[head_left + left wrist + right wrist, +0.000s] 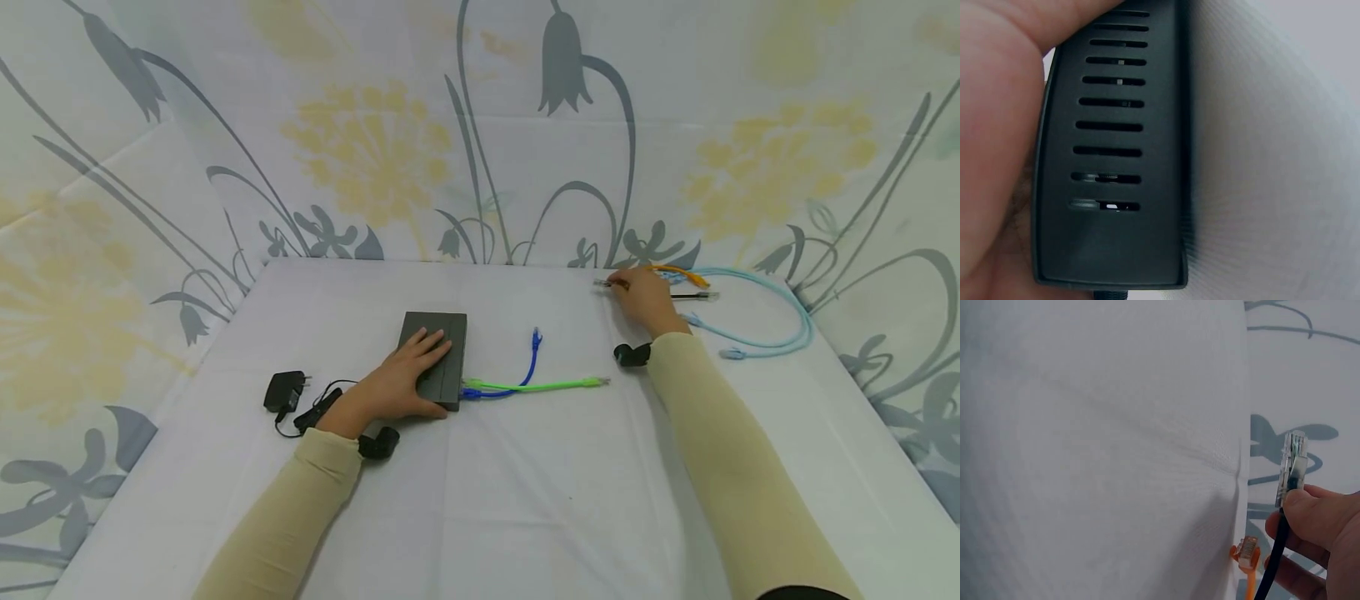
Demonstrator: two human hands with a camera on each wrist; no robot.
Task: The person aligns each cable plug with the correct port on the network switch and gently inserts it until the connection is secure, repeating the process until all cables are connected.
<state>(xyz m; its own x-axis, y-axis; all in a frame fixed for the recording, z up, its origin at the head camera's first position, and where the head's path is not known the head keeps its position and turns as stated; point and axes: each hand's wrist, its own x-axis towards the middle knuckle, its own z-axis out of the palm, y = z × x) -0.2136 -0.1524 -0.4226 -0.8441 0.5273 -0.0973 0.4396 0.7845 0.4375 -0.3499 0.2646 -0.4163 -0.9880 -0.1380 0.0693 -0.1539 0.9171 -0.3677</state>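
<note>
My left hand (397, 379) rests on top of a dark grey network switch (446, 379), fingers extended over its upper face and thumb by its near edge. The left wrist view shows the vented side of the switch (1110, 237) beside my palm. A blue network cable (534, 358) and a green network cable (562, 386) run out from the switch's right side. Toward the back right, my right hand (645, 300) pinches a black network cable (1277, 547) between thumb and fingers, just behind its clear plug (1294, 459). That plug points away from the fingertips.
Left of the switch lies a black power adapter (285, 392) with its cord. An orange network cable (697, 279) is close beside my right hand. Farther right, a light blue cable (798, 333) lies looped on the white tabletop (510, 517). Flowered cloth (495, 167) hangs behind.
</note>
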